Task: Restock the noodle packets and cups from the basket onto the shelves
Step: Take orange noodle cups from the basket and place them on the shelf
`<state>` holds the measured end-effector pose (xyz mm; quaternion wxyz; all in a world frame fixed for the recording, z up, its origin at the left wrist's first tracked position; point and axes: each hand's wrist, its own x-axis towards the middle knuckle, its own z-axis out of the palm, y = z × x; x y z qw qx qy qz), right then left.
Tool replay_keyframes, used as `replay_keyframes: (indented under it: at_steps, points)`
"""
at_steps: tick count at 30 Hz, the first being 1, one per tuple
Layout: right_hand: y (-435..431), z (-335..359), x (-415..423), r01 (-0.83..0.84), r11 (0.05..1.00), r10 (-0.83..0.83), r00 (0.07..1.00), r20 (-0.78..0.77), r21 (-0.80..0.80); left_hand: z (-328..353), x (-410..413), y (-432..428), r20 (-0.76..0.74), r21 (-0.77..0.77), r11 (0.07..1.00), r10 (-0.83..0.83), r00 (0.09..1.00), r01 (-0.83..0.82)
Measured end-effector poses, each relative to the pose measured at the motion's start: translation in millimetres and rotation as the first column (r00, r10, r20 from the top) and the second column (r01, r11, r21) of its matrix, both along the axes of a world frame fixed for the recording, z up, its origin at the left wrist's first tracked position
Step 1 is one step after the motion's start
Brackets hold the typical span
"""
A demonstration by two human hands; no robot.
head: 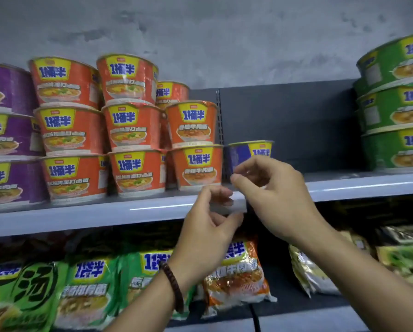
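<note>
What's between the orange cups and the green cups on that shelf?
Head view: one blue cup beside the orange cups; beyond it, bare shelf up to the green cups.

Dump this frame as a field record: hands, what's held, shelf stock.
left hand: pinches a clear plastic strip at the upper shelf front edge
right hand: fingers curled just above the strip; contents blurred
blue cup: single, behind the right hand
orange cups: stacked, left of the blue cup
green cups: stacked, far right
lower shelf: noodle packets
</note>
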<state>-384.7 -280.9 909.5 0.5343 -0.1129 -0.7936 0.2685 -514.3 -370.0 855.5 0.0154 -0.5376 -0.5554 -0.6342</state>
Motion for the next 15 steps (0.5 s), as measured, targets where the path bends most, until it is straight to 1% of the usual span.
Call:
replay_keyframes:
  at_steps: [3, 5, 8, 10, 12, 15]
  points:
    - [5.6, -59.9, 33.9, -0.06, 0.99, 0.06, 0.998, -0.006, -0.129, -55.6, 21.6, 18.6, 0.154, -0.087, 0.99, -0.095, 0.984, 0.109]
    - [15.2, -102.2, 56.5, -0.064, 0.971, 0.073, 0.997, 0.034, -0.228, -92.6, 39.8, 34.0, 0.244, -0.175, 0.966, -0.143, 0.959, 0.189]
    - [42.6, -163.0, 91.0, 0.023, 0.921, 0.038, 0.988, 0.147, -0.388, -148.9, 75.7, 60.3, 0.359, -0.322, 0.904, -0.159, 0.92, 0.282]
    - [65.9, -202.5, 118.8, 0.101, 0.857, 0.011, 0.977, 0.213, -0.506, -185.8, 102.5, 84.1, 0.412, -0.404, 0.847, -0.168, 0.895, 0.345]
    - [91.8, -248.4, 153.4, 0.136, 0.765, 0.02, 0.972, 0.234, -0.629, -226.7, 133.0, 111.9, 0.445, -0.476, 0.79, -0.162, 0.881, 0.386]
    - [120.6, -316.2, 213.3, 0.241, 0.632, 0.0, 0.95, 0.311, -0.736, -286.9, 179.5, 153.3, 0.496, -0.59, 0.665, -0.149, 0.855, 0.458]
